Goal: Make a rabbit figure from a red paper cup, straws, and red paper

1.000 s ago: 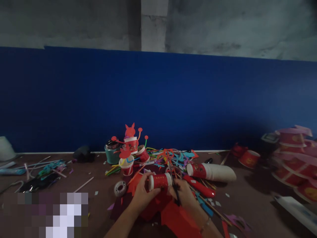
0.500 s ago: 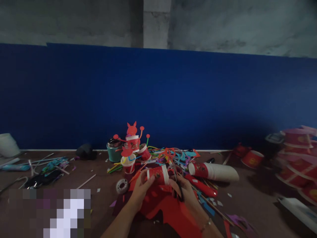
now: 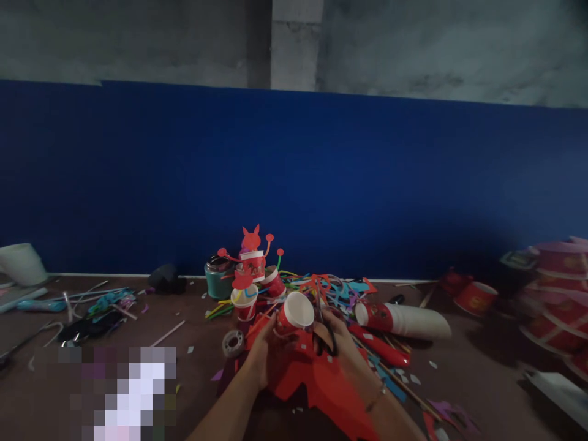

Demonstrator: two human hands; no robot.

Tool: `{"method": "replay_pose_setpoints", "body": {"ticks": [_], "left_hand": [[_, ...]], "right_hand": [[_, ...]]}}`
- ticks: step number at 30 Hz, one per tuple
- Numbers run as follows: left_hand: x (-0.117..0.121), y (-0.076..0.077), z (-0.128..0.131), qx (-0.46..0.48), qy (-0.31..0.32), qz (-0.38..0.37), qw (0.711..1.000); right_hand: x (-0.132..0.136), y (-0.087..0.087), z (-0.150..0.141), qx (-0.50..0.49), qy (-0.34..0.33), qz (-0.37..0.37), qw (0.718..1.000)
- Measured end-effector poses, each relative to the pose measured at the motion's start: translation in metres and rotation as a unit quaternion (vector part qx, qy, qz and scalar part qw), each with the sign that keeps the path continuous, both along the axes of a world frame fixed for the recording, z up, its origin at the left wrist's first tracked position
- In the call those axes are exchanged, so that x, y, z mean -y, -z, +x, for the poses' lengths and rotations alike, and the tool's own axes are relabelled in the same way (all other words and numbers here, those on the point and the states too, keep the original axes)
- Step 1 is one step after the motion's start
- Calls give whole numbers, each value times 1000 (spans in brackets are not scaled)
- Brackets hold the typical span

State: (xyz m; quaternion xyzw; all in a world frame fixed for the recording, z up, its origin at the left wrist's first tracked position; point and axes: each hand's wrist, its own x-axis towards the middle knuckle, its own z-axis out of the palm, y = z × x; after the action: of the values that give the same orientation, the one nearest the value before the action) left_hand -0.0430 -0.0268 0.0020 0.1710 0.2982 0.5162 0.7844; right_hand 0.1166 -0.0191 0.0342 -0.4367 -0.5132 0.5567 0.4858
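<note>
My left hand [image 3: 263, 355] is closed round a small red paper cup [image 3: 294, 313], tilted so its white inside faces me. My right hand [image 3: 337, 343] grips dark-handled scissors [image 3: 325, 327], their blades pointing up beside the cup's right edge. Both hands hover over a sheet of red paper [image 3: 321, 386] lying on the brown table [image 3: 184, 373]. Behind the cup stands a craft figure of stacked red cups [image 3: 250, 269] with red paper ears and arms.
A roll of tape [image 3: 233, 343] lies left of my hands. A sleeve of stacked cups [image 3: 404, 321] lies on its side to the right, with coloured paper strips and sticks around it. A teal jar [image 3: 217, 278] stands behind; more red cups [image 3: 551, 288] crowd the far right.
The cup has turned in my left hand from lying sideways to showing its open mouth. The scissors have stayed close at its right. The view has shifted slightly.
</note>
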Motion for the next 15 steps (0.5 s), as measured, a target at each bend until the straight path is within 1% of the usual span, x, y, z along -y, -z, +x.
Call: {"method": "replay_pose_setpoints", "body": {"ticks": [2,4,9,12,15], "left_hand": [[-1,2,-1,3,-32,14,999],[-1,3,0,5,-50,35,998],[1,-2,-1,61,-73,94,991],[2,0,-3,91,-65,126,986],[2,3,-6,105,-48,128,985]], "right_hand": [[0,-6,-1,14,-15,19,1000],[1,-7,-1,25,-27,25,999],[-3,2,6,56,-41,20,997],[-8,1,16,80,-49,2,996],[-8,-4,25,93,-68,-12,993]]}}
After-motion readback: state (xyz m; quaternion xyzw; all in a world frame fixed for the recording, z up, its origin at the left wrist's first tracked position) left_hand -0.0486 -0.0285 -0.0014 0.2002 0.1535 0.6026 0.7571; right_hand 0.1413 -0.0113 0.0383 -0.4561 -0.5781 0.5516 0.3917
